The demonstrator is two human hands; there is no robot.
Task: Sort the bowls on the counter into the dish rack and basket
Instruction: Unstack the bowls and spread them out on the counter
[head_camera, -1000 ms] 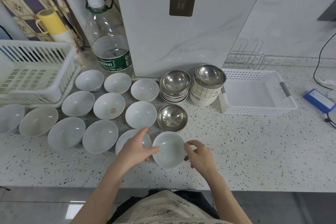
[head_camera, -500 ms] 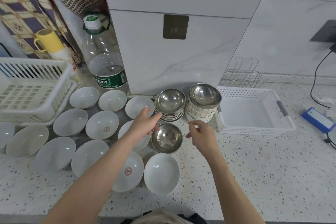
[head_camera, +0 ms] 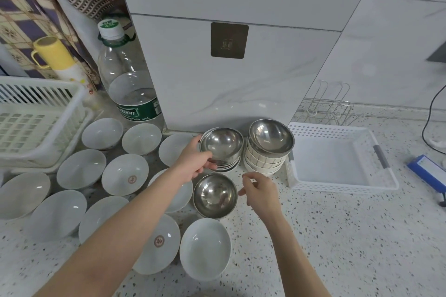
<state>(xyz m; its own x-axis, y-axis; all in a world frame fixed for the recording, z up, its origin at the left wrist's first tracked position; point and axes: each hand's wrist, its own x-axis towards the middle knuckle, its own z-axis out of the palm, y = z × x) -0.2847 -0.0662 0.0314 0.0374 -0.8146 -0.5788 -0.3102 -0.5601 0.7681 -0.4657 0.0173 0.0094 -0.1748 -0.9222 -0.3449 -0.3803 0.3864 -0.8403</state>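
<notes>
Several white ceramic bowls [head_camera: 205, 248] lie spread over the speckled counter at the left and front. My left hand [head_camera: 193, 164] grips the top steel bowl [head_camera: 223, 143] of a low stack by the wall, thumb on its rim and fingers beneath it. A single steel bowl [head_camera: 214, 195] sits in front of that stack. My right hand [head_camera: 260, 188] hovers just right of this bowl, fingers loosely curled, holding nothing. Another steel bowl [head_camera: 270, 136] tops a stack of ribbed white bowls [head_camera: 263, 161]. The white dish rack [head_camera: 41, 84] is at far left, the white basket [head_camera: 337, 185] at right.
A large water bottle [head_camera: 130, 94] and a yellow mug [head_camera: 52, 55] stand behind the bowls by the wall. A wire rack [head_camera: 330, 108] lies behind the basket. A blue object [head_camera: 427, 171] and a black cable [head_camera: 429, 116] are at the far right.
Both hands left the front white bowl and moved toward the wall. My left hand reached past the single steel bowl and took hold of the top steel bowl of the stack.
</notes>
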